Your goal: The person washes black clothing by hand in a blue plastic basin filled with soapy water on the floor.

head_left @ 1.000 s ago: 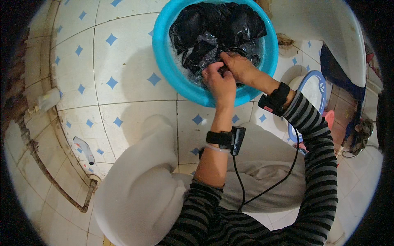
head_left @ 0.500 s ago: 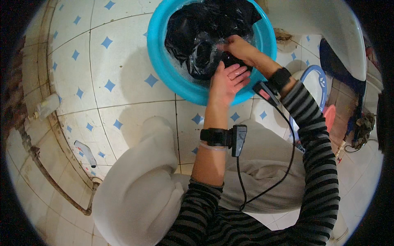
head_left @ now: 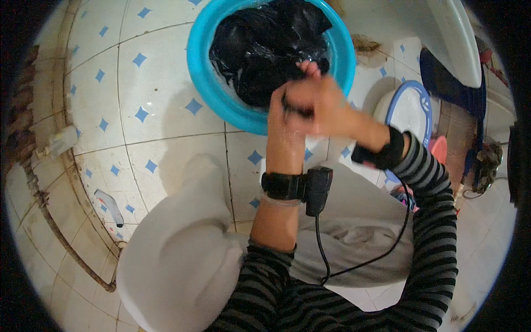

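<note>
A round turquoise basin (head_left: 200, 77) on the tiled floor holds a heap of wet black clothes (head_left: 249, 44) in soapy water. Over its near rim my two hands meet, with a bunched bit of the black cloth (head_left: 296, 109) between them. My left hand (head_left: 279, 113) is underneath, and its fingertips poke out beyond the other hand; the rest of its fingers are covered. Across it lies my right hand (head_left: 326, 108), smeared by motion, its fingers curled round the cloth. Both hands look closed on it.
A black device (head_left: 319, 191) is strapped at my left wrist, its cable running down to my lap. At right are a blue-rimmed white basin (head_left: 409, 113), a pink object (head_left: 438, 150) and a white fixture (head_left: 459, 44). A pipe (head_left: 72, 249) follows the left wall.
My right hand has come from the clothes back toward me, onto my left hand, which was palm up and spread. Black cloth now shows between them. The view has shifted slightly.
</note>
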